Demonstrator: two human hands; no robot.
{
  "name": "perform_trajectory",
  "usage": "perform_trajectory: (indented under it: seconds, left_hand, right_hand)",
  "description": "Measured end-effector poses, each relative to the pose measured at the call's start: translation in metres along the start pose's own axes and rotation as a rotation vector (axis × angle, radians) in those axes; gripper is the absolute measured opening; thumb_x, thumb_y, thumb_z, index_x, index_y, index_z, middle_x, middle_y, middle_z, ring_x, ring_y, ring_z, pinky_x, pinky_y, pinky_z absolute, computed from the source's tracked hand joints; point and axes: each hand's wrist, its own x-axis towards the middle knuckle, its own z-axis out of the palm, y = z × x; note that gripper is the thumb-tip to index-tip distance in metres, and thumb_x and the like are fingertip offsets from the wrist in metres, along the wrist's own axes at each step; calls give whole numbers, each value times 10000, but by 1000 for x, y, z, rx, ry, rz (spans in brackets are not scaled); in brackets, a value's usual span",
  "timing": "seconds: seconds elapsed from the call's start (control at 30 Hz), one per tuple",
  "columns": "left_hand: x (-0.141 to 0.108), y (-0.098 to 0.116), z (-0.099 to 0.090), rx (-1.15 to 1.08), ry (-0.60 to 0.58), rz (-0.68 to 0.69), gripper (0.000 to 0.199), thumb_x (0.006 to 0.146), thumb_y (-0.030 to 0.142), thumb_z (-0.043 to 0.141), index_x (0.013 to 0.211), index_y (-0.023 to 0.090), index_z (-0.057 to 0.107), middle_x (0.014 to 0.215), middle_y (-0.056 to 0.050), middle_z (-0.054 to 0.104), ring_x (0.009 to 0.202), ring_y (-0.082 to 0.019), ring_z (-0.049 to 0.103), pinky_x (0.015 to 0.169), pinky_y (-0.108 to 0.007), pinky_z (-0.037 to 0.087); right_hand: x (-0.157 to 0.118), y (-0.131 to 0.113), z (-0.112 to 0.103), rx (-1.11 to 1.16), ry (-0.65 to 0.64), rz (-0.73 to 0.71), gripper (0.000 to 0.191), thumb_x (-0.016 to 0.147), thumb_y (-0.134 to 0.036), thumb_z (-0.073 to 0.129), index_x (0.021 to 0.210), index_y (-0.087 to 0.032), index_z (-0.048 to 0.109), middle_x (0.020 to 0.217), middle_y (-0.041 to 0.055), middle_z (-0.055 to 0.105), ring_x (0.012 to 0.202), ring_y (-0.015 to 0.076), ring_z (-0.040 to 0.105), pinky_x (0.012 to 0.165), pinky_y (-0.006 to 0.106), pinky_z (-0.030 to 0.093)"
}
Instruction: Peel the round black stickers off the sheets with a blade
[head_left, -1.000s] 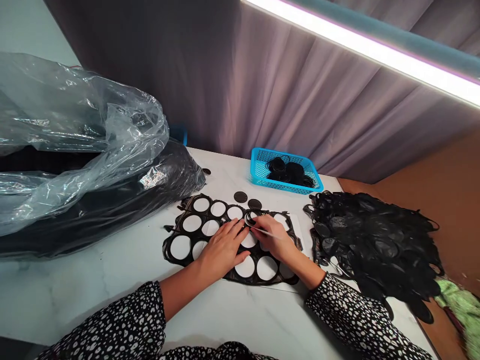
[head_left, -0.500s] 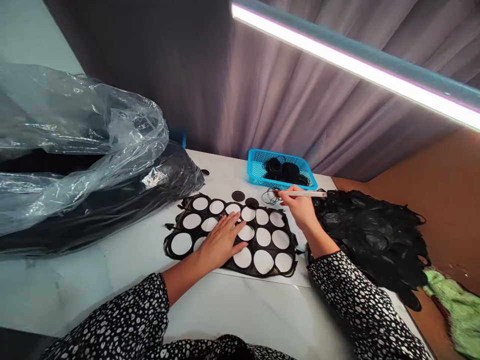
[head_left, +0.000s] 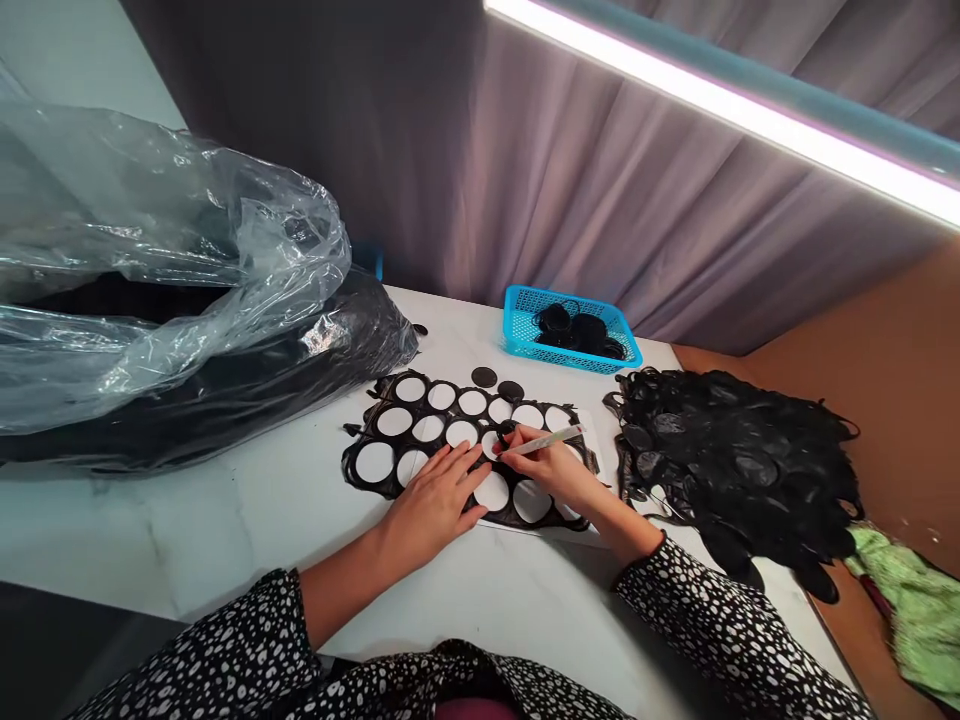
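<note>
A black rubbery sheet with round holes [head_left: 511, 507] lies over white paper on the table. My left hand [head_left: 433, 505] presses flat on its middle, fingers stretched out and slightly apart. Gripped in my right hand [head_left: 551, 470] is a slim white pen-like tool [head_left: 559, 437]; its tip is hidden by the fingers. Those fingers are at a hole right of my left hand, with a small dark piece beside them. Just beyond the sheet's far edge lie two black discs, one [head_left: 484, 377] left of the other [head_left: 511, 391].
A blue plastic basket [head_left: 517, 345] holding black pieces stands at the back. On the right, a heap of black sheets [head_left: 750, 450] covers the table edge. A large clear plastic bag with black material [head_left: 247, 350] fills the left. Green cloth [head_left: 911, 610] lies at far right.
My right hand has come from near the basket, left and toward me, onto the sheet with the pen-like tool. The thin black loops it had beside the basket no longer show there.
</note>
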Motion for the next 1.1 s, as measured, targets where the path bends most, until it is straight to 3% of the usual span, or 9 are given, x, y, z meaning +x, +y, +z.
perform_trajectory:
  seconds: [0.33,0.5,0.6,0.67,0.77,0.87,0.97,1.1]
  left_hand:
    - [0,1,-1,8,-17,-9,508,904,306,637,1370,173,483,1465,-122,453,1384,-294,379,1128,-466,346]
    - [-2,1,0,-36,10,-14,472,916,302,619,1352,166,499,1473,-126,441,1401,-286,352,1141,-458,333]
    - [-4,0,1,-58,24,-13,445,941,317,578,1355,175,493,1481,-121,429,1412,-282,334,1146,-462,325]
    - [-5,-1,2,-64,28,-13,446,951,319,562,1370,190,480,1485,-111,423,1414,-285,328,1143,-471,327]
    - [-5,-3,2,-69,28,-13,455,953,313,559,1383,197,468,1491,-108,414,1415,-289,325,1141,-472,330]
    - [-4,-4,-1,-74,25,-5,452,956,320,556,1385,210,462,1482,-107,425,1408,-285,340,1132,-473,347]
    - [-7,2,-9,-76,53,6,488,948,299,573,1403,194,434,1470,-126,433,1397,-284,360,1127,-477,356]
    - [-22,19,-18,-61,77,6,383,941,268,575,1307,166,519,1347,-128,548,1294,-273,491,1114,-479,378]
  right_hand:
    - [-1,14,9,-193,73,-150,170,874,-268,571,741,-204,485,871,34,620,777,168,554,689,281,431]
    - [-8,17,22,-608,56,-354,148,925,-198,476,779,-211,489,864,66,604,814,211,527,732,329,436]
    - [-4,16,12,-795,26,-472,146,941,-169,398,865,-207,517,917,99,608,860,241,507,780,363,433]
    - [8,14,-11,-833,190,-445,144,916,-158,385,876,-202,516,914,112,604,855,252,503,769,372,426]
    - [29,11,-57,-868,569,-269,114,873,-201,414,776,-210,474,798,99,588,772,251,501,698,357,399]
    - [37,6,-85,-760,696,-162,164,840,-279,481,695,-220,429,723,59,584,682,212,502,646,319,374]
    - [26,-3,-77,-462,557,-84,249,807,-377,564,652,-219,449,627,8,560,591,173,504,593,287,375]
    - [-5,-12,-32,-43,215,47,286,796,-418,633,673,-218,470,625,-2,586,654,188,601,593,276,418]
